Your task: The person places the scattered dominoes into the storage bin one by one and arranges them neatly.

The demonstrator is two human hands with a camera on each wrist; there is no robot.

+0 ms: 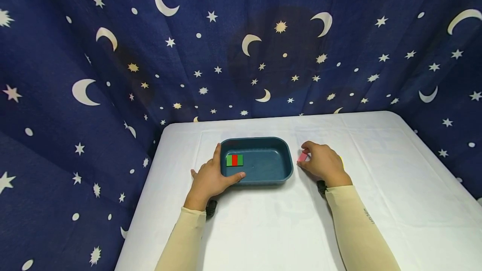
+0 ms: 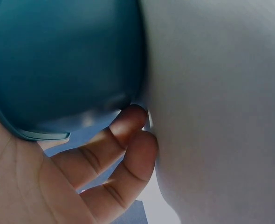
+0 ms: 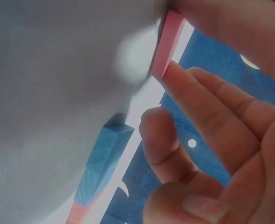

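Note:
A dark teal plastic tray [image 1: 256, 177] stands on the table, its outer wall [image 2: 67, 60] filling the upper left of the left wrist view. My left hand [image 1: 211, 177] holds its left front corner, thumb over the front rim and fingers along the left side. Two fingertips [image 2: 140, 149] curl near the tray's base. Inside the tray's left part lies a green, red and green row of blocks [image 1: 234, 160]. Right of the tray, my right hand [image 1: 324, 163] pinches a flat pink block [image 3: 169, 44] between thumb and fingertips, close over the white cloth.
Under my right hand, mostly hidden from the head view, a blue block [image 3: 102, 163] lies with a pinkish-red block [image 3: 81, 212] beside it. A yellow edge [image 1: 342, 161] shows past that hand. White cloth [image 1: 271, 229] covers the table. Navy star-patterned curtains [image 1: 226, 53] hang behind and at both sides.

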